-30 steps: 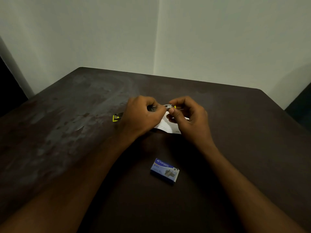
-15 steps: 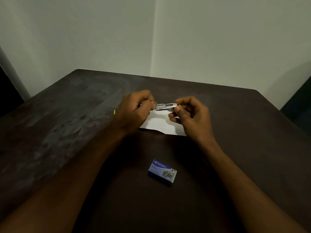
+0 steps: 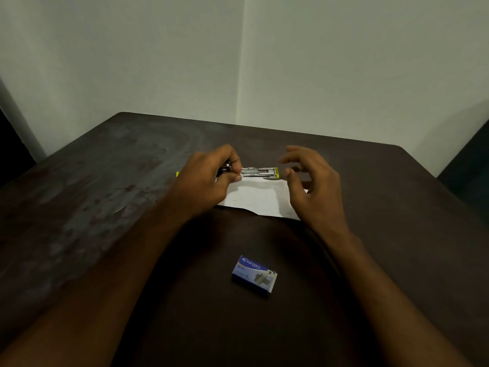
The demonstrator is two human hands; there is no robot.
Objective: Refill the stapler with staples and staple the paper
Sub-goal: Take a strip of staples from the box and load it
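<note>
Two bare hands work mid-table: the left hand [image 3: 209,178] pinches the stapler [image 3: 260,172] just above the paper [image 3: 258,198], the right hand [image 3: 313,178] hovering open beside it. Small, rigid metal, best held by its sides; the staple box [image 3: 254,275] sits nearer the front edge.

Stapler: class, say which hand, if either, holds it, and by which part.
The left hand pinches the stapler at its left end, between thumb and fingertips. The right hand is open beside it and holds nothing.
</note>
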